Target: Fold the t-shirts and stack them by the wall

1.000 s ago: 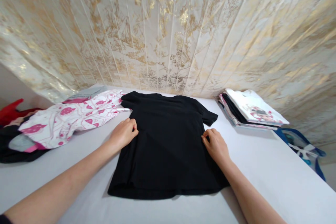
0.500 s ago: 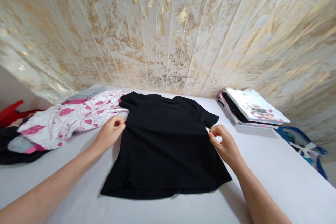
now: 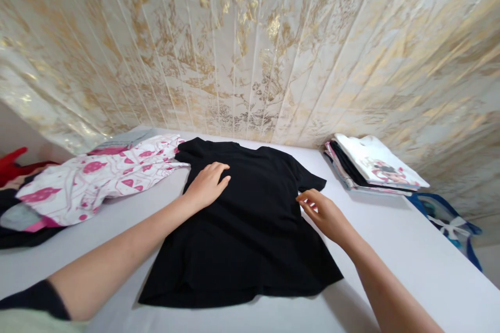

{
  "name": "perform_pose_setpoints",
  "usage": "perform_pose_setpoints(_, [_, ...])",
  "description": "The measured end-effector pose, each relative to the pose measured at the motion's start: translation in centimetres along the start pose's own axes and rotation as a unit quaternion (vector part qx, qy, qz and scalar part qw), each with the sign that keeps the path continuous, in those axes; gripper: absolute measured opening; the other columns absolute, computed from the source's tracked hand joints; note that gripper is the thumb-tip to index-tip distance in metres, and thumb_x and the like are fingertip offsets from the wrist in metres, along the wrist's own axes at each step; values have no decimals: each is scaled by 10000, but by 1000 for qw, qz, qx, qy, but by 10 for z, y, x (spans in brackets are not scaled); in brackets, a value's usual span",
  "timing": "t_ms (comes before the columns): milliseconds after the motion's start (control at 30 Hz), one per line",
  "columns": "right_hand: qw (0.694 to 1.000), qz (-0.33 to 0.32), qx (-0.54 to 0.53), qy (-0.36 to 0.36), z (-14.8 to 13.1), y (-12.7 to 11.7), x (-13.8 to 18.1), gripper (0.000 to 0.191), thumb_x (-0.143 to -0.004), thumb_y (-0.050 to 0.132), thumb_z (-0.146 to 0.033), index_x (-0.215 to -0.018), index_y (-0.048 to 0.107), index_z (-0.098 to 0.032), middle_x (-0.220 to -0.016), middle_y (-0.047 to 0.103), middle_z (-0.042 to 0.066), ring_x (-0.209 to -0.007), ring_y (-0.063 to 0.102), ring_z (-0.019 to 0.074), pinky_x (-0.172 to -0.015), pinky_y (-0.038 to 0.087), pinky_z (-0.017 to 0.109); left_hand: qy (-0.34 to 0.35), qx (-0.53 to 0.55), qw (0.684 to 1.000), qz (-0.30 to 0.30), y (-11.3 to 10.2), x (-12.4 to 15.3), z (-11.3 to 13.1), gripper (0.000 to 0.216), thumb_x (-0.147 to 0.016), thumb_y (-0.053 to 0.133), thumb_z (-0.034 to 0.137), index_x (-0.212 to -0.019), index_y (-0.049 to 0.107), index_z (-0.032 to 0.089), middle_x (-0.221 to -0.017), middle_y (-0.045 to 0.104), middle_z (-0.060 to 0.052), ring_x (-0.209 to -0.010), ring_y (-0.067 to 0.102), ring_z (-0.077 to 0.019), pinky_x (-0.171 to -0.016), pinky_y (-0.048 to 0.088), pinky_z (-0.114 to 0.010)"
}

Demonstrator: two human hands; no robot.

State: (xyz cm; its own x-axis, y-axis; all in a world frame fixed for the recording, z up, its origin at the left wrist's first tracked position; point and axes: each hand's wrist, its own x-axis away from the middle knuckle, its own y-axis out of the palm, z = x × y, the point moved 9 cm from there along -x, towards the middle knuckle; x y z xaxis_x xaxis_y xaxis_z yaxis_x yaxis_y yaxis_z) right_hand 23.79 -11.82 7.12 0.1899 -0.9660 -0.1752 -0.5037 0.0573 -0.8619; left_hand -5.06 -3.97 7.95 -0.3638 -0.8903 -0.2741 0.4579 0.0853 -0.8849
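Observation:
A black T-shirt [image 3: 246,239] lies spread on the white table, its collar toward the wall and its hem toward me. Over the upper left of its chest is my left hand [image 3: 207,184], palm down with fingers stretched out, holding nothing. My right hand [image 3: 318,210] pinches the shirt's right side edge just below the sleeve, and the cloth there is drawn slightly inward. Wrinkles run across the middle of the shirt.
Pink-and-white printed clothing [image 3: 97,177] lies loosely at the left, with red cloth [image 3: 13,166] and dark cloth beside it. A stack of folded clothes [image 3: 375,164] stands at the back right. A blue-trimmed bag [image 3: 449,223] is past the right table edge.
My left hand has let go of the shirt's left edge and moved right, onto its chest, fingers opened. My right hand has shifted slightly left, drawing the side edge inward.

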Motion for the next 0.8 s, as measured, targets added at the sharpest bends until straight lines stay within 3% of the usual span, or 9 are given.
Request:
perform_pose_setpoints(133, [998, 0, 47, -30, -24, -3, -36, 266, -923, 428, -257, -1085, 639, -249, -1080, 631, 56, -969, 630, 192, -838, 503, 324, 44, -8, 997, -59, 42, -36, 26, 490, -934, 436, 435, -1354, 483, 189, -1451, 471, -121, -1333, 422, -291, -1108, 319, -465])
perform_pose_setpoints(300, [994, -7, 94, -45, -39, 22, -110, 351, -956, 413, -244, -1254, 591, -191, -1254, 587, 103, -1180, 548, 228, -1001, 441, 361, 76, -34, 991, -108, 86, -27, 41, 579, -926, 425, 538, -1429, 433, 250, -1563, 329, -62, -1441, 259, -306, -1168, 188, -513])
perform_pose_setpoints(400, [993, -26, 115, -32, -36, 53, -153, 385, -979, 400, -291, -1317, 550, -185, -1356, 538, 114, -1238, 510, 244, -1030, 416, 383, 87, -47, 990, -105, 92, -18, 41, 593, -923, 422, 552, -1435, 429, 252, -1570, 314, -51, -1452, 231, -294, -1176, 177, -501])
perform_pose_setpoints(533, [985, -53, 155, 50, -5, 88, -190, 481, -1002, 338, -415, -1436, 423, -227, -1525, 376, 84, -1392, 332, 269, -1113, 288, 497, 93, -48, 989, -100, 92, -18, 38, 598, -915, 441, 550, -1442, 415, 268, -1570, 315, -47, -1448, 242, -295, -1172, 184, -513])
perform_pose_setpoints(667, [971, -30, 192, 141, 31, 90, -208, 550, -1008, 258, -468, -1513, 277, -253, -1596, 231, 48, -1459, 180, 226, -1158, 166, 499, 93, -48, 991, -88, 91, -20, 37, 584, -926, 425, 541, -1448, 397, 281, -1569, 320, -40, -1448, 244, -282, -1171, 184, -516])
perform_pose_setpoints(800, [967, -60, 210, 132, 24, 87, -221, 529, -990, 326, -427, -1485, 340, -239, -1568, 297, 73, -1428, 250, 248, -1123, 238, 497, 88, -45, 991, -86, 91, -20, 38, 586, -930, 408, 553, -1441, 407, 267, -1562, 333, -50, -1447, 249, -279, -1175, 168, -515])
